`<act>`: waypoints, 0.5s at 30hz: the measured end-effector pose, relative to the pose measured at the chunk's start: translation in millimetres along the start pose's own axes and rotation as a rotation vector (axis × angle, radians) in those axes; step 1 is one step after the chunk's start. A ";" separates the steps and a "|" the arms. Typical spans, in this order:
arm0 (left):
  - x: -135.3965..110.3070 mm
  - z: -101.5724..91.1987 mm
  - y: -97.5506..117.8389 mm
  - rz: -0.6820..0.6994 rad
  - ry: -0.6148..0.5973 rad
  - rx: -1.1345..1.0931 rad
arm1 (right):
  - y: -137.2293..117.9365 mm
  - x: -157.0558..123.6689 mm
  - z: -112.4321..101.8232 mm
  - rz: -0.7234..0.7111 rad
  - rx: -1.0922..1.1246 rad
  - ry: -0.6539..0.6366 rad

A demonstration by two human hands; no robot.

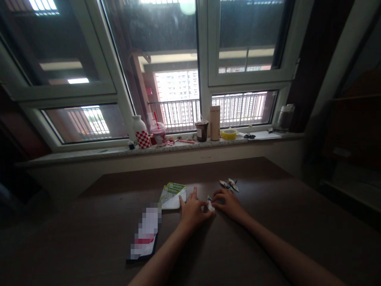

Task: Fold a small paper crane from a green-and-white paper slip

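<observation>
Pinching a small folded paper piece (pixel 210 205) between them, the left hand (pixel 193 212) and right hand (pixel 229 203) meet at the table (pixel 238 254); green-printed papers (pixel 172 194) lie beside the left, folded pieces (pixel 232 184) just beyond the right.

Right side: open brown desk (pixel 303 222)
Left hand (pixel 193 210): green-and-white printed papers (pixel 168 194) block leftward
Right hand (pixel 229 203): small folded multicoloured papers (pixel 233 185) ahead

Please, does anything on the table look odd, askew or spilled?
Nothing looks spilled. The green-printed papers lie unevenly fanned by the left hand. A flat item nearer the viewer is oddly covered with blocky pixels.
</observation>
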State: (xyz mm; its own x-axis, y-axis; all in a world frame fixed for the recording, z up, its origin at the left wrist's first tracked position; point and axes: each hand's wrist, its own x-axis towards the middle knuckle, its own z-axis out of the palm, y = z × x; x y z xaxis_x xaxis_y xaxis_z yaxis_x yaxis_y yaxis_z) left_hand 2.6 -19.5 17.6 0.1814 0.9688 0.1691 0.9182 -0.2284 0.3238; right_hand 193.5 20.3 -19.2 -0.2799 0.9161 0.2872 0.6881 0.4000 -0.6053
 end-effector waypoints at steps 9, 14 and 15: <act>2.9 0.6 -6.4 -0.035 -0.038 -0.035 | -2.6 -2.7 -5.9 -0.055 -0.033 -0.011; 7.1 6.0 -8.1 -0.031 0.030 0.016 | 0.1 -4.8 -8.3 -0.080 -0.007 -0.055; 7.7 7.3 -7.8 -0.025 0.041 0.028 | 0.5 -5.2 -8.7 -0.085 -0.004 -0.065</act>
State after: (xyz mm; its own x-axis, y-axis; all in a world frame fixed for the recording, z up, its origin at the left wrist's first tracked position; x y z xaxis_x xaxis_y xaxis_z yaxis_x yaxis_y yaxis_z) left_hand -0.5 -9.5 9.6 0.1439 0.9694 0.1991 0.9318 -0.2004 0.3027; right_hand 201.1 15.5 -14.5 -0.3804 0.8786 0.2889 0.6624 0.4768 -0.5779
